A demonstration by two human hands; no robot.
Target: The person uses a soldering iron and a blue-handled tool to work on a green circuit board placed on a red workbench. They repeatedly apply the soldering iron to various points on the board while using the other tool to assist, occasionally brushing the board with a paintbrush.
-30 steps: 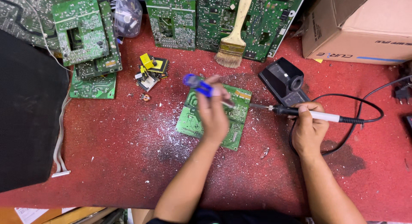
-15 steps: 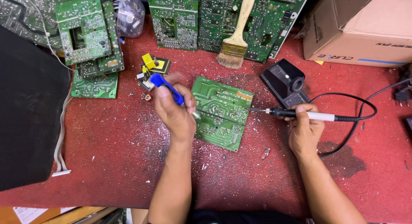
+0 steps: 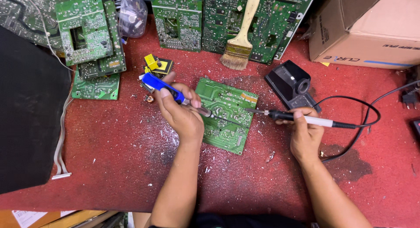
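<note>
A green circuit board (image 3: 227, 116) lies flat on the red mat, solder side up. My left hand (image 3: 179, 114) grips a blue-handled desoldering tool (image 3: 159, 86), its metal tip resting on the board's left part. My right hand (image 3: 304, 134) holds a soldering iron (image 3: 302, 118) with a white handle and black grip, its tip at the board's upper right edge. The iron's black cable (image 3: 358, 118) loops away to the right.
A black soldering iron stand (image 3: 291, 81) sits just right of the board. A paintbrush (image 3: 238, 48) rests on larger green boards (image 3: 183, 18) at the back. More boards (image 3: 87, 35) stack at left, small yellow parts (image 3: 157, 64) nearby, a cardboard box (image 3: 372, 31) at right, a black panel (image 3: 26, 114) far left.
My left hand went from over the board out to the left, then came back, and the blue tool's tip now touches the board. The right hand and iron stayed put.
</note>
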